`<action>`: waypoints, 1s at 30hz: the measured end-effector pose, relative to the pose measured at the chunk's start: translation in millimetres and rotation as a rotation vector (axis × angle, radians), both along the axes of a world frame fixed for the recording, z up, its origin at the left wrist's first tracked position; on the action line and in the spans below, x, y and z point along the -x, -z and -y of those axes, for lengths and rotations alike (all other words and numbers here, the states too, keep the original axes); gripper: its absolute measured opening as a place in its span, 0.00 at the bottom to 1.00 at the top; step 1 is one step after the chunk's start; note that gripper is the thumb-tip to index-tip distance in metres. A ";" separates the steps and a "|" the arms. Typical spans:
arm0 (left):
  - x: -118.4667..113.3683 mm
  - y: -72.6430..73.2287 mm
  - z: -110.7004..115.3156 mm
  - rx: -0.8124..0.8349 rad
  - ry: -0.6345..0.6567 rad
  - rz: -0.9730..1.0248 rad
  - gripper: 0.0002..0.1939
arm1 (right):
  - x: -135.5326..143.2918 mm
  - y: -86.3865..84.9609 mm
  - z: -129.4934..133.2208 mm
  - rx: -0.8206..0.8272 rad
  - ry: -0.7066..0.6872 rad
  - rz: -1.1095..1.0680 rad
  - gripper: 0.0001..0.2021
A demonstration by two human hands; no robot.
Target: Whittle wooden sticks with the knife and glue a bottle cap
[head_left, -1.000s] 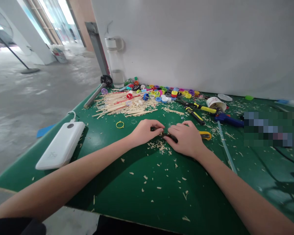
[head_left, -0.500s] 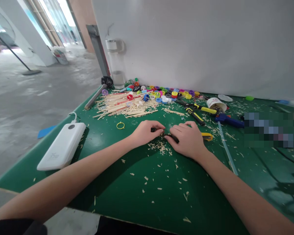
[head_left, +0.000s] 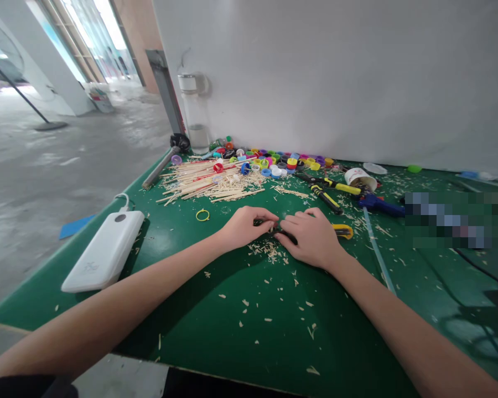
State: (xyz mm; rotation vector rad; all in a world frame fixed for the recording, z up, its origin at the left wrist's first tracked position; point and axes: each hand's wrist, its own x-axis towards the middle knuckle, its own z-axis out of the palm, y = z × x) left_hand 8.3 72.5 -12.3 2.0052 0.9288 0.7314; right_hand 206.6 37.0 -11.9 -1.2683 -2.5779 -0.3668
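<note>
My right hand [head_left: 311,237] is closed around a utility knife [head_left: 343,230] whose yellow end sticks out to the right of the palm. Its dark front part points left, toward my left hand [head_left: 244,226]. Thumb and fingers of the left hand are pinched together on a small dark piece, mostly hidden by the fingers. The fingertips of both hands almost meet. Just below them lies a small heap of pale wood shavings [head_left: 269,251] on the green table [head_left: 216,342].
A white power bank [head_left: 103,251] with a cable lies at left, near a yellow ring [head_left: 202,215]. Behind are wooden sticks [head_left: 191,179], colourful bottle caps [head_left: 276,172], yellow-black pliers [head_left: 326,199], a tipped paper cup [head_left: 360,179] and a blue glue gun [head_left: 382,205] with its glue stick.
The right hand has come slightly closer to the left one, and its fingertips now nearly touch it. The view has shifted a little to the right.
</note>
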 end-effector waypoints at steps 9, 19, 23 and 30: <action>1.5 1.6 -0.8 -0.015 0.027 0.002 0.12 | -0.3 0.9 1.6 -0.041 0.030 -0.016 0.14; 1.7 1.6 -0.2 -0.007 0.025 0.012 0.12 | -0.7 3.8 2.3 -0.059 0.037 -0.046 0.14; 2.2 3.3 -1.2 -0.035 0.029 0.003 0.12 | -0.6 3.5 2.4 -0.081 0.045 -0.058 0.15; 2.0 2.8 -1.2 -0.015 0.008 -0.020 0.13 | -0.8 3.5 2.3 -0.088 0.063 -0.061 0.15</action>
